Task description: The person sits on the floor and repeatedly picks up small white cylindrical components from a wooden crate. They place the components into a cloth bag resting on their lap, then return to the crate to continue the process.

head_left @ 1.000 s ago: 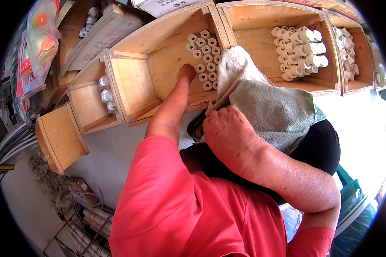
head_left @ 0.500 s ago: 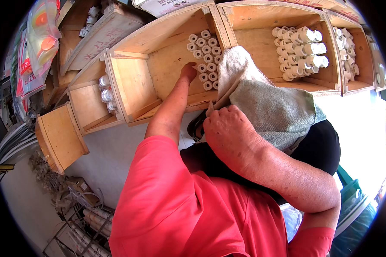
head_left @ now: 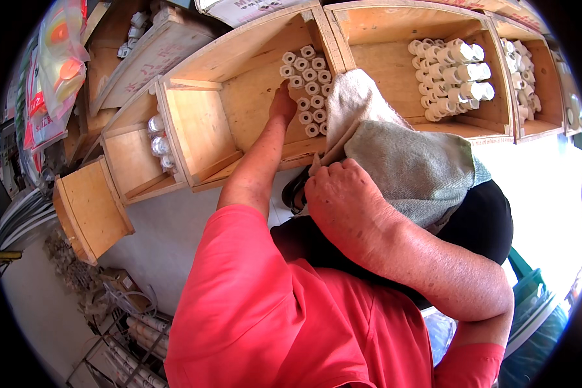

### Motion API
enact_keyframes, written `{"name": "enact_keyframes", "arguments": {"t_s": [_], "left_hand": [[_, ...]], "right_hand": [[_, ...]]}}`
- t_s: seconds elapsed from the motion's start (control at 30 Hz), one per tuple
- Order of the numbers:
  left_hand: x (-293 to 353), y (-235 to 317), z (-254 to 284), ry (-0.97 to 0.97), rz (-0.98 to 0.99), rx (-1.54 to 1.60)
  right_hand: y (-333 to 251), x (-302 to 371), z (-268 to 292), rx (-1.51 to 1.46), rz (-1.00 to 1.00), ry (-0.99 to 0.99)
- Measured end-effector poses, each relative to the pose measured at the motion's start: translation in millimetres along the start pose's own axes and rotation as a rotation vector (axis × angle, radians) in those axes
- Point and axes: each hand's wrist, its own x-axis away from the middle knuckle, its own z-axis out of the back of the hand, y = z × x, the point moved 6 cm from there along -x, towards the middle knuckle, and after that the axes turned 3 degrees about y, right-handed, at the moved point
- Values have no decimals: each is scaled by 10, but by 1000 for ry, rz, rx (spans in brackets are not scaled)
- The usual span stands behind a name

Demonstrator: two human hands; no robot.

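Note:
My left hand [head_left: 282, 105] reaches into a wide wooden box, one finger stretched toward a cluster of white plastic pipe fittings [head_left: 312, 88] standing on end with their round openings up. I see nothing held in it; its other fingers are partly hidden. My right hand [head_left: 344, 194] rests at my lap with fingers curled, beside a grey-green cloth [head_left: 407, 158] spread over my thigh. Whatever those curled fingers hold, if anything, is hidden. A pale beige cloth [head_left: 354, 94] hangs over the box's front edge, next to the fittings.
To the right, another wooden box [head_left: 381, 71] holds stacked white fittings [head_left: 452, 77], and a smaller box [head_left: 530, 84] holds more. A small wooden compartment [head_left: 132, 155] at left has bagged pieces. Plastic bags [head_left: 61, 64] hang far left; a wire rack [head_left: 119, 352] stands lower left.
My left hand has shifted slightly away from me along the cluster, its finger now pointing farther up the left side. My right hand and the fittings stay nearly the same.

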Motion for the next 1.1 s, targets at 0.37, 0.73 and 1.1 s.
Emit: {"name": "enact_keyframes", "arguments": {"t_s": [0.37,0.73,1.1], "left_hand": [[13,30,111,82,-12,22],[-9,-62,111,96,66,11],[-88,-193,-20,6,42,60]], "right_hand": [[-5,7,0,-2,4,6],[-8,3,6,-1,10,-15],[5,-2,-2,-6,-2,-7]]}}
